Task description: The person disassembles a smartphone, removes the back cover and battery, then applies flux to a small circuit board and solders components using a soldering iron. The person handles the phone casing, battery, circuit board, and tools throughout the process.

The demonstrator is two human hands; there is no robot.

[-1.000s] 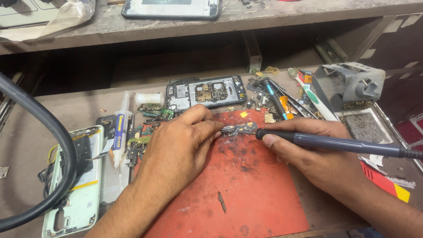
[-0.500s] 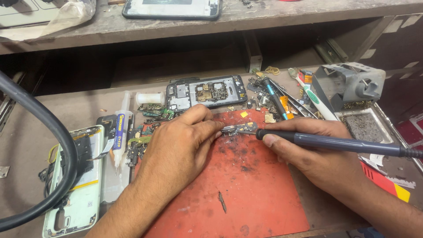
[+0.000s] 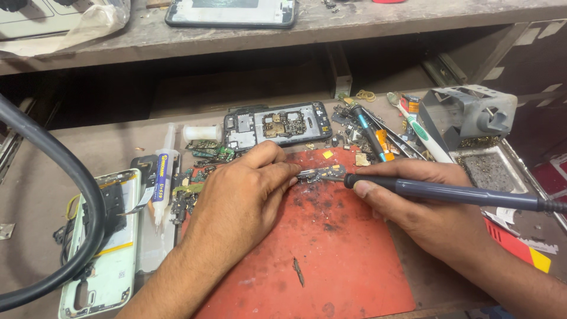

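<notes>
Scorched red mat on cluttered grey workbench under shelf

A worn, dusty wooden workbench fills the view. Above its back edge runs a grey shelf, with a dark, shadowed gap beneath it. The light is even.

I've got one view only, head cam, so no overlap w/ a second view. It sits above the bench and looks down and fwd, close in, arm's reach. Centre of frame is the scorched red rubber work mat; my left hand and right hand come in from the bottom edge. Top of frame reaches the grey dusty wooden shelf at the back.
</notes>
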